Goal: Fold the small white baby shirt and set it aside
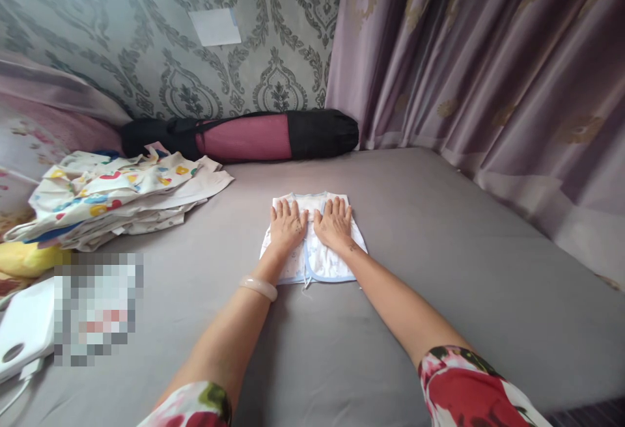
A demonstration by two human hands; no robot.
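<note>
A small white baby top (332, 265) with light blue trim and a faint print lies spread on the grey sheet. Its neck edge points away from me, and a thin tie hangs at the lower front hem. My left hand (288, 226) rests flat on the left half of the top, fingers stretched out. On the right half lies my right hand (334, 224), also flat with the fingers extended. The thumbs are close together over the front opening, a small gap between them. The cloth under both palms is hidden.
A pile of printed clothes (122, 192) lies on the left of the grey bed (463, 271). Against the wall is a long black and pink bag (244, 137). A white device with a cable (29, 319) sits front left. Purple curtains (439, 56) hang along the right.
</note>
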